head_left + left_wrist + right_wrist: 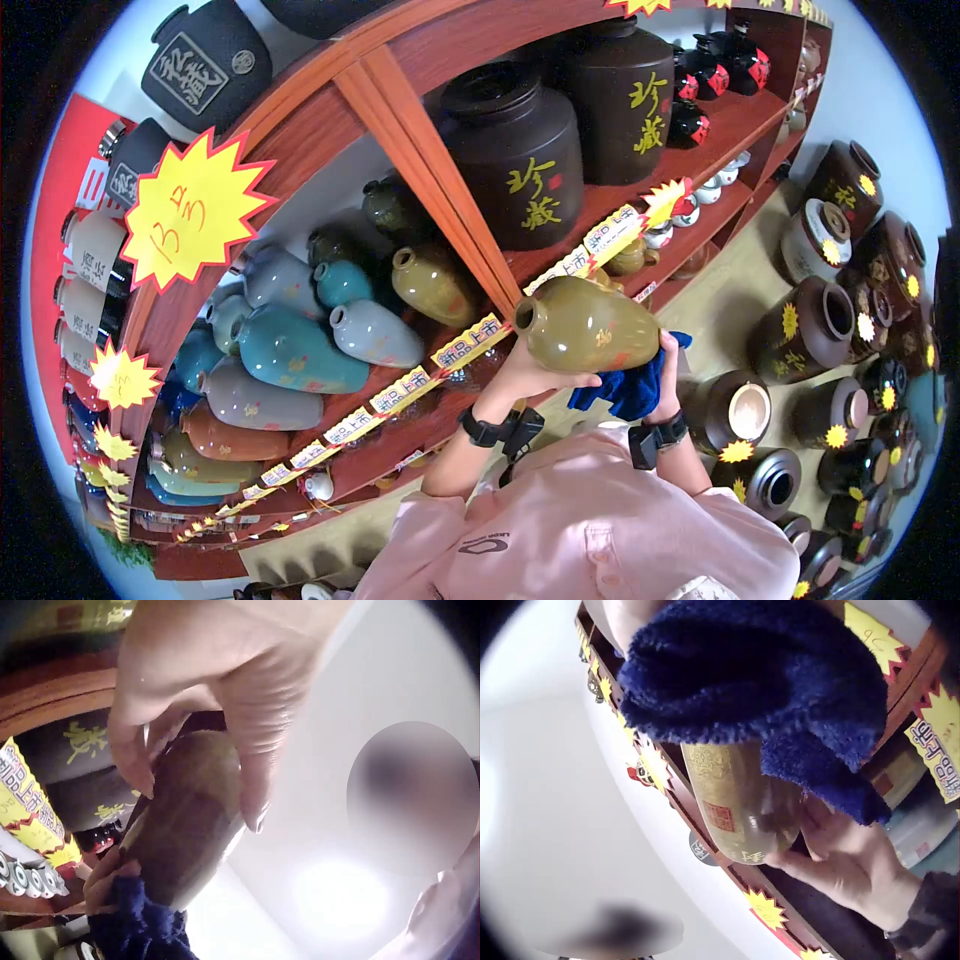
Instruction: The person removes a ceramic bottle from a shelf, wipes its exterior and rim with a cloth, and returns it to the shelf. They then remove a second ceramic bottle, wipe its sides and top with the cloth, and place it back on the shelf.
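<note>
An olive-yellow glazed jar is held on its side in front of the shelf, its mouth toward the left. The left hand grips it near the neck end from below; in the left wrist view the thumb and fingers of the left hand curl round the jar. At the jar's base the right hand holds a dark blue cloth against it. The cloth covers much of the right hand in the right wrist view, beside the jar with its red seal mark.
Glazed jars lie and stand in the shelf compartment at left. Large dark jars stand on the shelf behind. Price labels line the shelf edge. Several big pots stand on the floor at right.
</note>
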Tool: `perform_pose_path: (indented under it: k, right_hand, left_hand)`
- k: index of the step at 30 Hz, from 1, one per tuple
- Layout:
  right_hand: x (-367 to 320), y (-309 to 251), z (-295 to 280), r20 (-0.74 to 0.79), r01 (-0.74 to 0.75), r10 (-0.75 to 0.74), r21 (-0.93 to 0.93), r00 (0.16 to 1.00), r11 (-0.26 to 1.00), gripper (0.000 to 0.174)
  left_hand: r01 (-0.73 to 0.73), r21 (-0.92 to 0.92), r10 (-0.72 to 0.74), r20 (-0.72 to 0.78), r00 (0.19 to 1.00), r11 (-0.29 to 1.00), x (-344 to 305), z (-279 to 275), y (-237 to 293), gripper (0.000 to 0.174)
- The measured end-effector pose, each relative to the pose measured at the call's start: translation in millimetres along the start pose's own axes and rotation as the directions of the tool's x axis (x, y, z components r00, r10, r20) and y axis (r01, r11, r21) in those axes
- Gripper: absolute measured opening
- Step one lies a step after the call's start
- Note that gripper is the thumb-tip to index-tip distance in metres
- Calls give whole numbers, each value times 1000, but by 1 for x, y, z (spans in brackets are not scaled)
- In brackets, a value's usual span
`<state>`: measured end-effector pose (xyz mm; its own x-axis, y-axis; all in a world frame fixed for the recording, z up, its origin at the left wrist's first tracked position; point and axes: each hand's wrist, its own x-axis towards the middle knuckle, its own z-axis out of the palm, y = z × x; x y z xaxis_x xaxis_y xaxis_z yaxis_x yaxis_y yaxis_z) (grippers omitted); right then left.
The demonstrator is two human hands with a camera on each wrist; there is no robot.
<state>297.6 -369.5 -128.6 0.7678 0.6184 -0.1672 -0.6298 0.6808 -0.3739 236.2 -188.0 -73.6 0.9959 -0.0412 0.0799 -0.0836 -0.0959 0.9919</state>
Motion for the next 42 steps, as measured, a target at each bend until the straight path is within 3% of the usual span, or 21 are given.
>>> perform_pose_path:
  k: [2,4,7,9,11,12,14,15,18,23,25,27,28,29,31,33,34,35,37,38,42]
  right_hand:
    - [-1,-4,-3,-11,-1,1,-3,1000,1000,55]
    - [0,-7,-6,-24,-4,5,18,1000,1000,55]
    - [-9,-15,13,9,-87,87,118,996,989,58]
    - [-12,-19,15,119,-172,156,135,981,976,61]
    - [-9,-15,-2,284,-253,223,72,932,965,65]
    - [-10,-14,-9,197,-264,243,88,950,960,69]
    - [-11,-18,-13,14,-220,220,51,975,974,63]
    - [-12,-20,-11,-138,-195,200,45,970,980,60]
    - [-11,-30,-34,-89,22,-45,-245,995,969,50]
    - [-8,-54,-48,-123,379,-461,-407,879,831,47]
    - [-12,-69,-38,-74,386,-554,-642,829,663,50]
    - [-21,-78,-2,96,440,-689,-830,718,343,54]
    - [-21,-81,10,224,508,-694,-830,684,232,56]
    - [-22,-80,29,267,591,-699,-760,664,271,59]
    - [-15,-74,46,331,611,-696,-768,637,194,67]
    - [-12,-53,71,488,627,-657,-778,575,-30,75]
    - [-20,-47,97,504,545,-586,-829,634,-124,72]
    - [-18,-45,104,639,515,-481,-769,600,-378,70]
    - [-14,-25,116,627,485,-381,-774,680,-408,71]
    - [-11,-19,118,585,434,-277,-780,762,-451,77]
    - [-21,4,127,523,472,-103,-826,846,-308,87]
  left_hand:
    - [82,-116,-80,26,996,990,3,10,-5,92]
    - [-121,-135,120,-11,993,983,14,23,5,92]
    - [-147,-199,138,-58,989,969,22,35,7,90]
    - [-264,-183,243,-130,961,947,33,41,-10,89]
    - [-113,-343,68,-141,988,932,36,45,-14,82]
    - [-14,-412,-39,-119,992,911,35,44,-13,81]
    - [-190,-397,112,-212,971,898,45,47,-23,77]
    - [-191,-405,111,-211,971,894,46,48,-23,77]
    - [-176,-411,105,-188,976,894,46,45,-16,78]
    - [-90,-392,45,-122,992,915,45,48,-26,80]
    - [-74,-372,47,-82,996,925,45,47,-34,80]
    - [-80,-362,65,-52,997,929,42,47,-39,79]
    - [-74,-361,69,-28,997,930,41,44,-42,79]
    - [-69,-363,72,-6,997,929,38,42,-45,79]
    - [-34,-355,42,15,999,934,32,40,-47,80]
    - [30,-329,-27,15,1000,944,22,38,-49,81]
    - [57,-386,-56,15,998,921,17,38,-56,83]
    - [43,-335,-38,20,999,941,12,35,-59,83]
    - [2,-228,3,24,1000,974,3,27,-53,84]
    - [20,-348,-3,48,999,937,-3,26,-55,89]
    - [-29,-227,59,126,990,973,-24,4,-38,101]
